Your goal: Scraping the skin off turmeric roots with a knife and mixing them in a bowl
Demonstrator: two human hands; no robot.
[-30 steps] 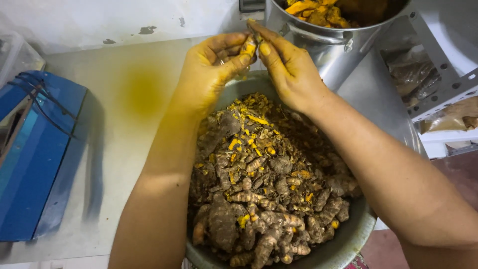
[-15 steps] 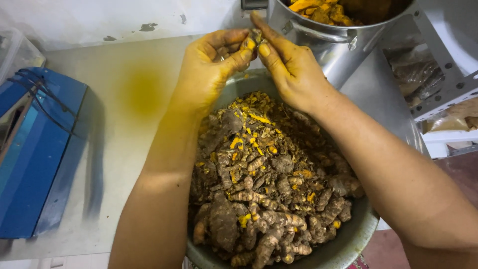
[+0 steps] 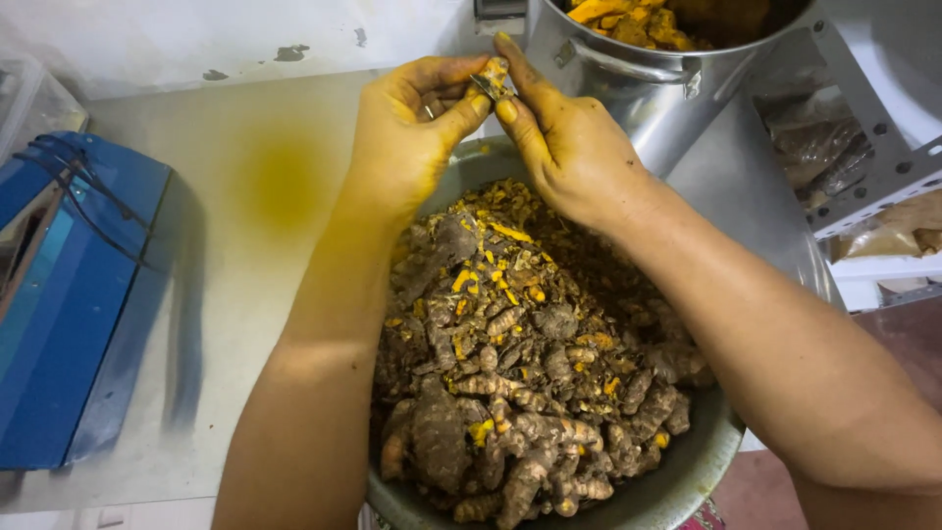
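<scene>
Clear packets (image 3: pixel 814 147) of brown matter on right shelf. Grey bowl (image 3: pixel 687 481) heaped with muddy turmeric roots (image 3: pixel 530 393); steel pot (image 3: pixel 638 83) holds peeled yellow pieces (image 3: pixel 628 20). Left hand (image 3: pixel 412 132) and right hand (image 3: pixel 564 137), stained yellow, pinch one root piece (image 3: pixel 491 79) above bowl's far rim.

Blue case (image 3: pixel 78 294) at left; yellow stain (image 3: pixel 285 182) on white table (image 3: pixel 196 118); perhaps bagged goods (image 3: pixel 814 147) on metal rack (image 3: pixel 883 118).

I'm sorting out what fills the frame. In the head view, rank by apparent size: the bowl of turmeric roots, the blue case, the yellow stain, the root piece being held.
1. bowl of turmeric roots
2. blue case, partly cut off
3. yellow stain
4. root piece
</scene>
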